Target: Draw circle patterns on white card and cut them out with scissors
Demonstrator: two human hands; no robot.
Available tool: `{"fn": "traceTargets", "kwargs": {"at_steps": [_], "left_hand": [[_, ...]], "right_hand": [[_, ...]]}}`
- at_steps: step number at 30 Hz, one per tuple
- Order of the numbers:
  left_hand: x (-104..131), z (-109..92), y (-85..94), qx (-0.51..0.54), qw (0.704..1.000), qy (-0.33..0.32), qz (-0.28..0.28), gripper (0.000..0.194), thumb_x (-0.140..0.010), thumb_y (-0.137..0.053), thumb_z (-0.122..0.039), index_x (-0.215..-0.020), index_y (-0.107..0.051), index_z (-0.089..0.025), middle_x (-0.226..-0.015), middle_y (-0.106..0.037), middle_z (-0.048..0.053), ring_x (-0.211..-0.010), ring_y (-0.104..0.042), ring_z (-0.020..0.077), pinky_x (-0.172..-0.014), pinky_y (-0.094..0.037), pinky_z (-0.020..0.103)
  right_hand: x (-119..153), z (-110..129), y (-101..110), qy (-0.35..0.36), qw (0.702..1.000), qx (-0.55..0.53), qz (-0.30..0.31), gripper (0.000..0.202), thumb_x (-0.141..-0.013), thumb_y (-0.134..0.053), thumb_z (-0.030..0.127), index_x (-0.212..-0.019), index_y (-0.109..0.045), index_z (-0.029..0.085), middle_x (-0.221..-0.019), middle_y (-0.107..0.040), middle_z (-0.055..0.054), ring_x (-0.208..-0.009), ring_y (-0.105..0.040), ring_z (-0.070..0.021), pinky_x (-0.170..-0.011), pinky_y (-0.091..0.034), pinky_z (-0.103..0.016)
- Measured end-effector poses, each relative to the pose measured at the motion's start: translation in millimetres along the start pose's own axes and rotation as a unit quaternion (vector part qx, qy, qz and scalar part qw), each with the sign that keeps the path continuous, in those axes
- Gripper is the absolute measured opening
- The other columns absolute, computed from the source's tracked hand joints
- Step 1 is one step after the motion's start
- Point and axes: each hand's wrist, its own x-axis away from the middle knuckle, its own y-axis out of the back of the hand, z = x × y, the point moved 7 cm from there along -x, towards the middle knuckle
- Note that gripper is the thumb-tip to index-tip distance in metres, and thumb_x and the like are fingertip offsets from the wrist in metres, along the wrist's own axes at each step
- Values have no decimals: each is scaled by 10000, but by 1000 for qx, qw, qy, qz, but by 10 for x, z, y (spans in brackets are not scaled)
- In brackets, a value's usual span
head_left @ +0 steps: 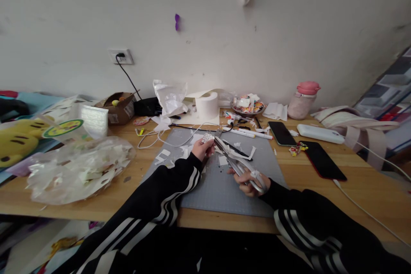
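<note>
My left hand [203,150] pinches a small patterned piece of paper [208,138] above the grey cutting mat [205,195]. In my right hand [248,183] is a pair of grey-handled scissors [237,163], the fingers wrapped round the handles. The blades point up and left and reach the edge of the patterned piece; whether they are closed on it I cannot tell. White paper scraps [162,156] lie on the mat around both hands. Just behind the scissors rests a dark, slim tool [236,149].
Behind the mat stand a paper roll [206,107], a bowl of scraps [248,105] and markers [255,132]. On the right are two phones [281,133], a white power bank [320,133] and a pink bottle [302,102]. A clear plastic bag [80,167] lies left.
</note>
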Motion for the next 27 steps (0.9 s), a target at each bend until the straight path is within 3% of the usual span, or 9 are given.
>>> {"fn": "traceTargets", "kwargs": {"at_steps": [5, 11, 22, 27], "left_hand": [[-24, 39, 8, -3, 1000, 25, -12, 252, -926, -536, -346, -832, -582, -116, -640, -542, -48, -459, -470, 49, -439, -420, 178], [-11, 49, 14, -1, 998, 51, -28, 218, -923, -543, -330, -914, -589, -117, -742, -585, -16, -543, -530, 68, -491, -467, 199], [-17, 40, 35, -8, 997, 63, -52, 259, -934, -515, -365, -905, -586, -118, -716, -572, -22, -517, -511, 63, -474, -452, 194], [-2, -5, 37, -9, 997, 51, -48, 292, -944, -490, -380, -803, -578, -140, -631, -541, -41, -465, -455, 56, -446, -418, 187]], "right_hand": [[-9, -6, 10, 0, 1000, 2, -2, 256, -467, -715, 232, -629, -518, 223, -487, -352, 108, -295, -169, 19, -354, 11, -208], [-2, -9, 7, -1, 1000, 10, -5, 320, -474, -711, 243, -771, -595, 222, -492, -357, 111, -299, -170, 12, -350, 8, -203], [15, 0, -6, -3, 1000, 18, -8, 378, -479, -743, 272, -822, -592, 223, -487, -360, 114, -306, -174, 11, -348, -7, -195], [5, -5, -7, -15, 1000, 17, -1, 402, -473, -765, 374, -800, -585, 225, -484, -342, 115, -310, -153, 7, -355, -5, -193]]}}
